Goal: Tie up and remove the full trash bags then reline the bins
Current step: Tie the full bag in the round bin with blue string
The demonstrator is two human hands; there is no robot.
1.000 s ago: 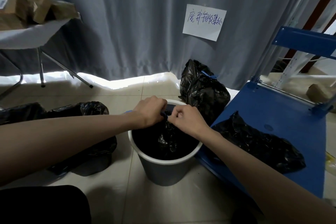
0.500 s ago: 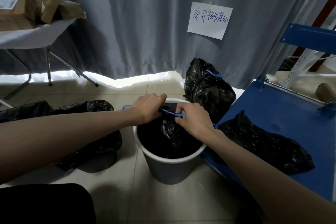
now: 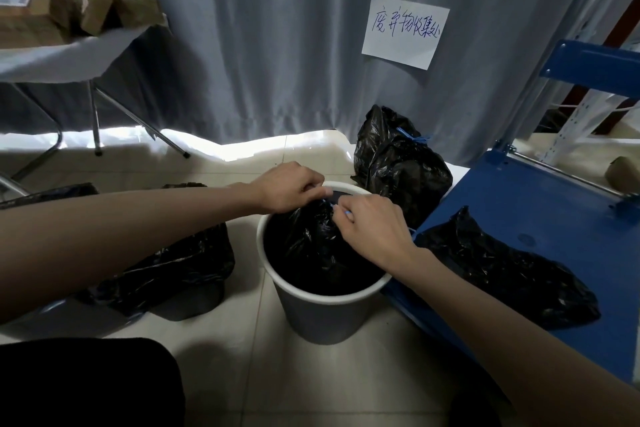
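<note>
A white bin (image 3: 322,314) stands on the tiled floor in the middle, with a black trash bag (image 3: 311,246) gathered to a neck inside it. My left hand (image 3: 289,187) and my right hand (image 3: 372,225) meet over the bag's neck. Each pinches an end of the blue drawstring (image 3: 341,211); only short bits of it show between the fingers. A tied black bag (image 3: 398,163) with a blue knot sits just behind the bin. Another black bag (image 3: 509,267) lies on the blue cart (image 3: 540,204) at the right.
A second bin lined with a black bag (image 3: 173,267) stands left of the white bin. A folding table (image 3: 52,59) with cardboard boxes is at the back left. A grey curtain with a paper note (image 3: 405,32) hangs behind. Metal shelving stands far right.
Half a second ago my hands were apart with the blue drawstring stretched between them. Now they have come back together over the bag's neck. The camera view has shifted slightly.
</note>
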